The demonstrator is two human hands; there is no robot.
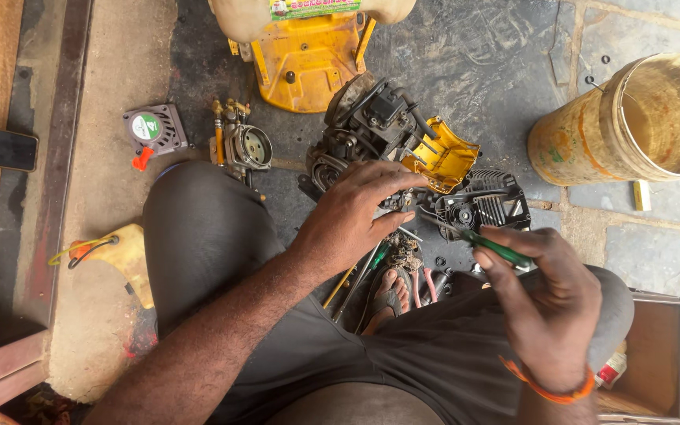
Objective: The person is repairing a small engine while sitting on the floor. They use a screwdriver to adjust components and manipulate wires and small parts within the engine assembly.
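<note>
Head view: the left hand (360, 206) pinches a small, grimy metal engine part (397, 201) above the stone floor (497, 55), just in front of the dark, oily engine block (371, 130). The right hand (548, 303) grips a green-handled screwdriver (482, 240), its thin shaft aimed at that part. The tip could slip off greasy metal and jab the left fingers, I judge; loose washers could roll away. A ribbed yellow plastic housing (442, 157) and a stained, cylindrical bucket (631, 118) sit nearby.
</note>
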